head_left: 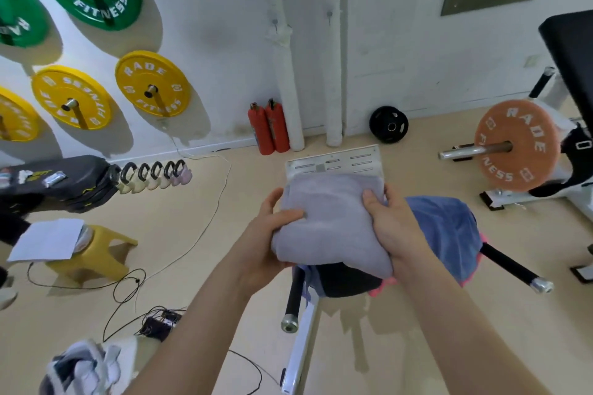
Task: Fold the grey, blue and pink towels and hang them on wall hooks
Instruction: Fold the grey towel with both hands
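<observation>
Your grey towel (330, 221) looks soft, matt cloth; at its 12 o'clock you see a dull metal plate (333, 161), at 3 o'clock the blue towel (446, 228), matt cloth.

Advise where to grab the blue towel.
Probably best: pinch the blue towel at its free right edge, from above right. It drapes over the seat; its left side is hidden behind the grey towel and right hand.

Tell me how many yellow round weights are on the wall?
3 yellow round weight plates hang on wall pegs: the rightmost, the middle one, and one cut off at the picture's left edge. More may hide beyond that edge.
</observation>
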`<state>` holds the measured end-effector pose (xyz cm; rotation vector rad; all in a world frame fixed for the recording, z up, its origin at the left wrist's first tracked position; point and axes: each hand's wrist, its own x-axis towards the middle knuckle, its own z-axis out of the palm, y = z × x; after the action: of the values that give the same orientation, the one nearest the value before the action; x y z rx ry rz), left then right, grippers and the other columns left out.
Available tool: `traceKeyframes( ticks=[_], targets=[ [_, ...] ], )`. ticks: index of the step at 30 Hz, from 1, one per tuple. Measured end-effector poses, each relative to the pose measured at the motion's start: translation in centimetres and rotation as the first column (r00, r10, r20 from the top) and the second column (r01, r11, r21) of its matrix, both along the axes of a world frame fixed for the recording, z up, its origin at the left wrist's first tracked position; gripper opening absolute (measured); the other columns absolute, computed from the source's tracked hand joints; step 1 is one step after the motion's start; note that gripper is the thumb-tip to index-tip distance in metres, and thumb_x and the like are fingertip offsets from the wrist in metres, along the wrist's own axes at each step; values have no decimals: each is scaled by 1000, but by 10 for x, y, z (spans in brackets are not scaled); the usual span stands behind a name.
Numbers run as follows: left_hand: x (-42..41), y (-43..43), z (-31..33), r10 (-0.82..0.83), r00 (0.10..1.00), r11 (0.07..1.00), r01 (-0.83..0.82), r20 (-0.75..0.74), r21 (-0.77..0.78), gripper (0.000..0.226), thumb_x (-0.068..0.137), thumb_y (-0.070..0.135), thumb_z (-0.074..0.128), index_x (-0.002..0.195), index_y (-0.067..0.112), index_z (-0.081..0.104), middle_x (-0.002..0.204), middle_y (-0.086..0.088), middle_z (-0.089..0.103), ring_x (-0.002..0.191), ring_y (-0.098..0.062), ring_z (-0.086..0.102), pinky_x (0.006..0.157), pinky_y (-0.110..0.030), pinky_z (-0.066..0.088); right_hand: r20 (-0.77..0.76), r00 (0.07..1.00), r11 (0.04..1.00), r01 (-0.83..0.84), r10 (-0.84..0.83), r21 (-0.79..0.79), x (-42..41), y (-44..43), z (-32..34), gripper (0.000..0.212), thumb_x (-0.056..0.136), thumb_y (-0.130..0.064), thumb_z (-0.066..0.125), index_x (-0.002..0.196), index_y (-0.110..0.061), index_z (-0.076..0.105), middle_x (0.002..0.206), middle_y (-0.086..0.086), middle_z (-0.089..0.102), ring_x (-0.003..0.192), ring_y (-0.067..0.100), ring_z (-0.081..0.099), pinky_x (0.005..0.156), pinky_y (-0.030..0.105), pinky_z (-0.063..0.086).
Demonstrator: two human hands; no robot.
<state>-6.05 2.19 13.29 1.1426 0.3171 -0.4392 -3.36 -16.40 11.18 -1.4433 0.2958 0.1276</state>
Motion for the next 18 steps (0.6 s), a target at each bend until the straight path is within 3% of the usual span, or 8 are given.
traceKeyframes(
  ticks=[4,8,11,13,16,18],
  targets=[
    [-6,71,6,-18,994,1000,15,107,24,78,70,10,63,129,56,42,130,9,58,90,-24,68,64,-35,54,25,999,993,-38,41,-112,9,64,7,37,95,-18,49,130,-28,39,121,9,58,103,24,61,73,34,52],
    [-10,159,3,8,982,987,-39,191,159,60,60,-1,50,109,27,70,127,-10,59,94,-24,59,69,-32,45,35,985,983,-164,167,-87,15,148,15,74,87,-18,63,140,-51,22,121,4,59,105,26,64,89,47,54],
    [-2,230,2,154,965,965,-193,210,178,52,65,-9,42,91,18,77,113,-15,65,87,-23,59,65,-29,43,-21,925,917,-374,380,135,16,214,26,74,86,-18,69,135,-56,28,118,0,63,91,21,70,72,40,58],
    [0,272,3,205,947,950,-254,246,184,54,65,-9,40,87,23,78,106,-13,68,85,-22,59,66,-29,42,-48,866,862,-487,497,143,14,257,32,69,87,-15,66,131,-56,33,105,0,67,67,14,66,51,29,50],
    [2,320,2,166,938,915,-261,303,307,56,57,3,43,93,31,76,111,-5,69,89,-18,61,72,-29,41,-4,897,892,-440,443,98,17,311,40,64,87,1,60,128,-46,47,86,4,66,56,12,59,45,24,43],
    [8,342,2,125,933,861,-271,337,430,58,55,6,42,94,33,74,108,2,69,85,-10,61,62,-18,41,47,921,913,-391,388,119,22,338,44,60,86,9,54,122,-38,55,71,1,63,52,12,54,46,22,40]
  ],
)
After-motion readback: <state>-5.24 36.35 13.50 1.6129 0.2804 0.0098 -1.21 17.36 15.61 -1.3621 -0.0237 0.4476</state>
